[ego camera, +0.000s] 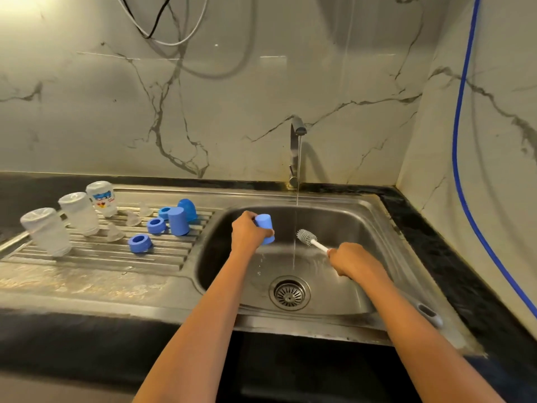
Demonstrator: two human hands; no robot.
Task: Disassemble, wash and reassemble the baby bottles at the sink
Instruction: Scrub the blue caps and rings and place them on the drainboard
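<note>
Right hand [353, 258], fingers curled round a brush [308, 237] handle, over the sink [343, 219] basin's right side. Left hand [248, 232] grips a blue cap [266, 228] beside the water stream. Drainboard [162, 257], sink's left: inverted bottles [80, 213], rings [140, 243], caps [177, 221], teats [132, 219]. Tap [295, 146], back edge, running.

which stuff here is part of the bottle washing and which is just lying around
In the job: blue cap in the left hand; bottle brush in the right hand; three upturned bottles, three blue rings, three clear teats and two more blue caps on the drainboard; running tap.
Lying about: black and white cables; blue cord; grey object on the sink rim.
</note>
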